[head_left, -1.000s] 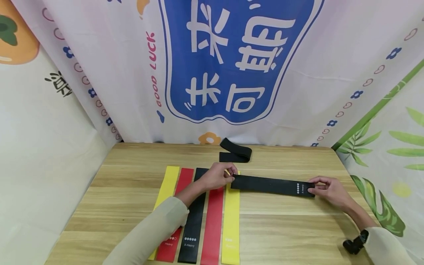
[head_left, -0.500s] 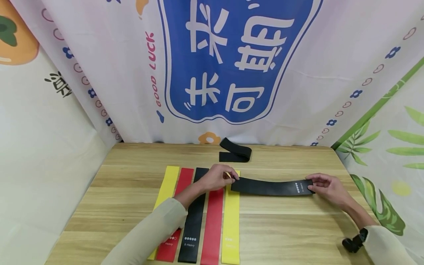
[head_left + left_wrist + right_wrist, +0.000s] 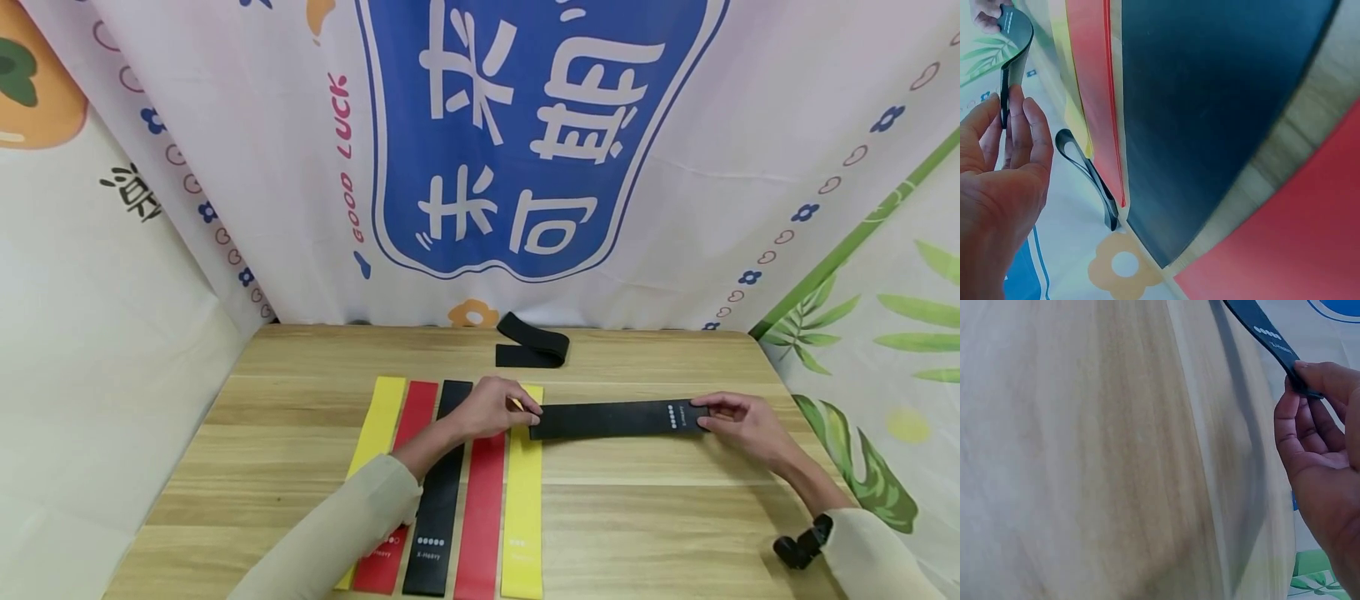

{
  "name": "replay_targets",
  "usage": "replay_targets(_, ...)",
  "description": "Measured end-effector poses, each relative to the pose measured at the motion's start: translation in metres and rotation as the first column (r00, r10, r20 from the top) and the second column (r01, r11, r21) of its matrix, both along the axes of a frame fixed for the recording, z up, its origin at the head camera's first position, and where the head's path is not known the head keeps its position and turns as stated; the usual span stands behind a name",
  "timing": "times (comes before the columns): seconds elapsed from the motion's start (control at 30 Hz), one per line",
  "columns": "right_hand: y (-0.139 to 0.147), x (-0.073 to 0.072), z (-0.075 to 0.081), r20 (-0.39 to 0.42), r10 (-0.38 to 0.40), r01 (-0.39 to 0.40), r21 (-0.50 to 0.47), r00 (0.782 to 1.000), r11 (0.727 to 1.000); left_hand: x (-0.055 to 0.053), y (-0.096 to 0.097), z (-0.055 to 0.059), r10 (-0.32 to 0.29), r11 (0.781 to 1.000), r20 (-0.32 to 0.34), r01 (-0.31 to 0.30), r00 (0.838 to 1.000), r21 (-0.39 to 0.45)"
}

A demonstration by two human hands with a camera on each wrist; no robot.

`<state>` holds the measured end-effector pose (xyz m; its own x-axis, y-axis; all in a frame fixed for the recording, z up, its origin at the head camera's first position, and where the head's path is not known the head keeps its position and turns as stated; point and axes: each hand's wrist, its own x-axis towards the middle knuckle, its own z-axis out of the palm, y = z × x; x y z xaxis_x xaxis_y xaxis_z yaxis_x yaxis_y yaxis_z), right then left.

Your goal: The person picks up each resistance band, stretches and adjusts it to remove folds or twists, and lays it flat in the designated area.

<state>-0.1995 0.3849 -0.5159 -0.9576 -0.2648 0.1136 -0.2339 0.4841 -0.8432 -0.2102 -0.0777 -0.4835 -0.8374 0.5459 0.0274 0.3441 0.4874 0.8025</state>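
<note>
A black resistance band (image 3: 607, 419) marked with white dots stretches sideways between my two hands, over the right half of the table. My left hand (image 3: 491, 407) pinches its left end above the top of a yellow band (image 3: 523, 500). At the other end, my right hand (image 3: 746, 427) pinches the band beside the printed label. In the left wrist view the held band (image 3: 1017, 37) bends in a curve away from the left fingers. The right wrist view shows thumb and fingers closed on the band's end (image 3: 1297, 381), with its shadow on the wood below.
Flat bands lie side by side on the left: yellow (image 3: 384, 417), red (image 3: 417, 417), black (image 3: 438, 508), red (image 3: 480, 517). A folded black band (image 3: 534, 343) rests near the table's back edge. A printed curtain (image 3: 675, 233) hangs behind the wooden table (image 3: 637, 525).
The held band's left end has moved slightly right and nearer, and its right end has risen a little. It sagged half a second ago and now looks straighter.
</note>
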Motion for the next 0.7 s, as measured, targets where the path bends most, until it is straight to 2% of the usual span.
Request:
replay_targets(0.17, -0.002, -0.004, 0.004, -0.007, -0.018, 0.018, 0.011, 1.000, 1.000, 0.006, 0.003, 0.000, 0.015, 1.000, 0.013, -0.015, 1.000, 0.025)
replay_targets(0.3, -0.005, -0.007, 0.007, -0.025, -0.026, 0.026, 0.005, 0.999, 1.000, 0.011, 0.005, 0.001, -0.002, 0.999, 0.024, 0.001, 1.000, 0.040)
replay_targets(0.47, -0.009, -0.012, 0.010, -0.070, -0.035, 0.037, 0.021, 0.997, 0.999, 0.019, 0.005, 0.003, -0.028, 1.000, 0.031, 0.028, 0.999, 0.010)
replay_targets(0.7, -0.013, -0.017, 0.018, -0.108, -0.045, 0.053, 0.074, 0.993, 0.996, 0.029, 0.004, 0.006, -0.033, 0.999, 0.089, 0.033, 0.996, -0.006)
